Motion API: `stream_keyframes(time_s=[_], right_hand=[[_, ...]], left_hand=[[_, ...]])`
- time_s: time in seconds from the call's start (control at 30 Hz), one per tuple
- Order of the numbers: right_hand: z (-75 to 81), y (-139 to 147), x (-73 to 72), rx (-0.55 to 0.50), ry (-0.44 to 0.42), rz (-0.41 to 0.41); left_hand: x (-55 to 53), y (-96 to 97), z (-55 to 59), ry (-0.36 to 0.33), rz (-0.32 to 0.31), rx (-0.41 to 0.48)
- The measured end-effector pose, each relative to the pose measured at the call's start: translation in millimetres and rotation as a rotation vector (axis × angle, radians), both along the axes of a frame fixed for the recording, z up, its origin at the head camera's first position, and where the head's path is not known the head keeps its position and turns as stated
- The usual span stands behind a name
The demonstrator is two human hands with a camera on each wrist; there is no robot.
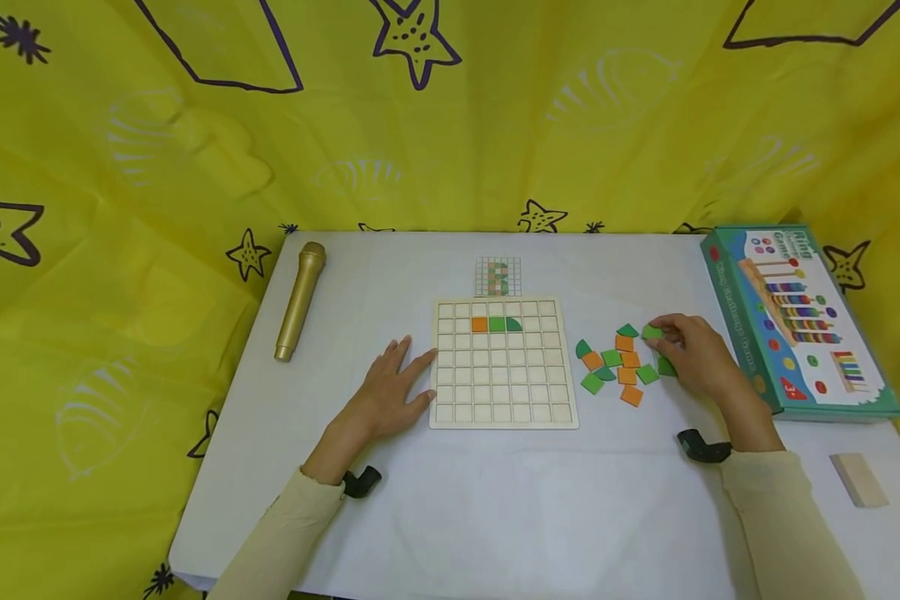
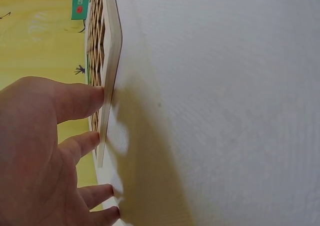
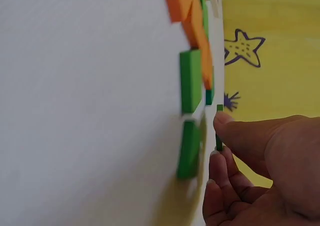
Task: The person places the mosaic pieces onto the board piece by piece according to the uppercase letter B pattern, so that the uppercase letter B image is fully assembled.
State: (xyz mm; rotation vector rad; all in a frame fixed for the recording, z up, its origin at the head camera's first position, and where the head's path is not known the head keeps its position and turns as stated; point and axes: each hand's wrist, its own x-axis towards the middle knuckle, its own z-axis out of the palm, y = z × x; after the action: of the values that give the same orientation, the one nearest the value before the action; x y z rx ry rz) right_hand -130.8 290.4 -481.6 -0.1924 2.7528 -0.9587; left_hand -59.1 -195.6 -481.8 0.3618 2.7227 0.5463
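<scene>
A wooden grid board point(image 1: 499, 428) lies on the table with an orange square point(image 1: 480, 324), a green square point(image 1: 497, 323) and a dark green quarter-round tile point(image 1: 513, 324) side by side in one upper row. My left hand point(image 1: 390, 392) spreads its fingers at the board's left side; in the left wrist view the thumb and index fingertip touch its edge. To the right, my right hand point(image 1: 693, 354) pinches a green tile point(image 3: 219, 136) between thumb and fingers, above the table. Close by lie loose orange tiles point(image 1: 632, 395) and green tiles point(image 1: 592, 382). The pinched tile's full outline is partly hidden.
Behind the board lies a small pattern card point(image 1: 498, 277). A gold microphone point(image 1: 300, 302) is at the left, a boxed ring game point(image 1: 802, 321) at the right. Near the right edge sits a wooden block point(image 1: 859, 480). A yellow curtain point(image 1: 480, 125) hangs behind the table.
</scene>
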Motion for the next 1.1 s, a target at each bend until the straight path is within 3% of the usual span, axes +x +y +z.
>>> stream_keyframes(time_s=[0.17,0.37,0.57,0.8,1.1], right_hand=[[12.2,-23.6,-7.6,-0.053,0.013,0.008],[20.2,-72.0,-12.7,-0.081,-0.003,0.057],[14.8,-129.4,-16.2,-0.094,-0.015,0.172],[8.3,-186.4,-10.4,-0.135,-0.025,0.312],[1.7,-218.6,-11.7,-0.09,0.059,0.34]], left_hand=[[-0.5,1.1,0.1,-0.007,0.001,-0.016],[-0.4,1.7,-0.8,-0.007,0.009,-0.02],[-0.4,1.6,-0.5,-0.007,0.008,-0.031],[-0.6,1.2,-0.5,-0.005,0.005,-0.024],[-1.0,1.0,-1.1,-0.017,0.01,-0.018]])
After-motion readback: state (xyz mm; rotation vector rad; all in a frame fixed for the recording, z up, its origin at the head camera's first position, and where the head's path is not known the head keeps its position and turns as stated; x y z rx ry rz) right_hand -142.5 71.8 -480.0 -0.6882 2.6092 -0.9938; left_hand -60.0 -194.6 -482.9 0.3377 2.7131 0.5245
